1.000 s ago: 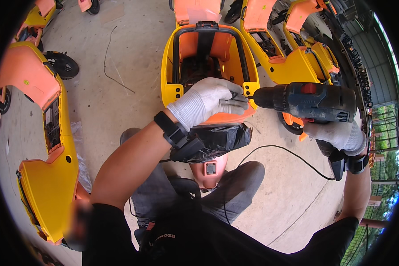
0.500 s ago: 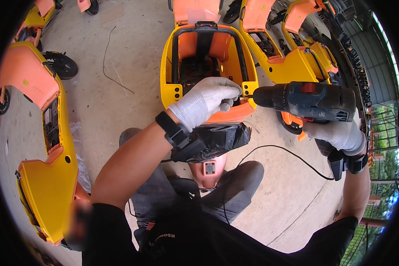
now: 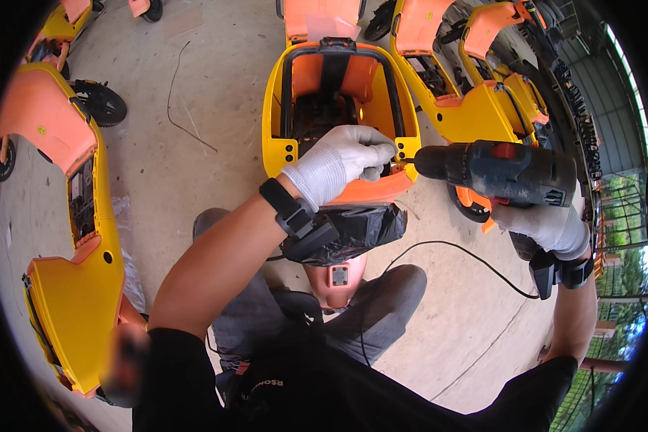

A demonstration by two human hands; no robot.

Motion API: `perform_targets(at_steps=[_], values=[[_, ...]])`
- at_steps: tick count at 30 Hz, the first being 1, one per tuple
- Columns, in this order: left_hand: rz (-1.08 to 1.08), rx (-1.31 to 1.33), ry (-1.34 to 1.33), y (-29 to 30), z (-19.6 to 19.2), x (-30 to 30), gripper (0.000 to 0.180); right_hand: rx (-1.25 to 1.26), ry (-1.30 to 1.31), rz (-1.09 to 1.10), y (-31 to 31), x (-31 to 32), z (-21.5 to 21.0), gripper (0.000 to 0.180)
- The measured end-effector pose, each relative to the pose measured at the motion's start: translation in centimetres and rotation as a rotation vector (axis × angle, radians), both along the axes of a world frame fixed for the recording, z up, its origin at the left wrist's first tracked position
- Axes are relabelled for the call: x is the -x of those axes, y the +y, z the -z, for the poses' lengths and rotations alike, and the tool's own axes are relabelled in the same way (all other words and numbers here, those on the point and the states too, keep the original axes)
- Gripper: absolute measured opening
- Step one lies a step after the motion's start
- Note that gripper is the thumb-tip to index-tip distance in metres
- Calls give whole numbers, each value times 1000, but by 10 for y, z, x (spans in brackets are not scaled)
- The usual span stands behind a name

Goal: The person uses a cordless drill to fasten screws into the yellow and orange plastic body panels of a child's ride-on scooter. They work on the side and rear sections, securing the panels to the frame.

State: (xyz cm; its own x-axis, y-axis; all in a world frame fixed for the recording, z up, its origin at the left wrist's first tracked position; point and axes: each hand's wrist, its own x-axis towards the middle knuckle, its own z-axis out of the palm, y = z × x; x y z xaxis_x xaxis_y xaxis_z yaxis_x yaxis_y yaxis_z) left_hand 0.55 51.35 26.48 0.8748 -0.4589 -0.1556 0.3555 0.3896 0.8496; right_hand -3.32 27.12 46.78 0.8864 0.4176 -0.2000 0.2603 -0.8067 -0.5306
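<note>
My right hand (image 3: 543, 222), in a white glove, grips a dark cordless drill (image 3: 515, 171) by its handle. The drill lies on its side in the air, its chuck pointing left. My gloved left hand (image 3: 343, 160) is closed in a pinch at the drill's tip, and what sits between the fingertips is too small to make out. Both meet at the right corner tab (image 3: 408, 146) of a yellow and orange scooter body (image 3: 272, 97), where small dark holes show. The opening of this body has a black frame, partly hidden by my left hand.
Black plastic wrap (image 3: 371, 232) covers a part below my left wrist. A thin black cable (image 3: 475, 253) loops across the concrete floor (image 3: 216, 86). Other yellow and orange scooter bodies stand at the left (image 3: 86, 288) and far right (image 3: 475, 111).
Very little differs. My left fingers have shifted slightly right toward the corner tab, while the drill stays at nearly the same place.
</note>
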Motion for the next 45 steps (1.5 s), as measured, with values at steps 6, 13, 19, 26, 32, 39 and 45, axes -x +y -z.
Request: perform_targets(at_steps=[6, 13, 19, 26, 32, 39, 45], values=[[16, 210, 67, -3, 6, 4, 18, 111, 59, 19, -8, -1, -4, 34], [68, 310, 87, -7, 10, 5, 19, 3, 38, 17, -5, 1, 1, 25], [60, 259, 120, -7, 2, 11, 22, 52, 50, 34, -8, 2, -2, 33], [83, 167, 114, -6, 0, 12, 22, 96, 59, -60, -2, 4, -6, 29], [77, 155, 57, -8, 0, 17, 22, 111, 44, -62, -7, 7, -1, 24], [40, -45, -86, -9, -8, 15, 21, 115, 73, -38, -8, 6, -6, 31], [-21, -306, -215, -12, -18, 7, 19, 120, 109, 65, -2, 4, -10, 39]])
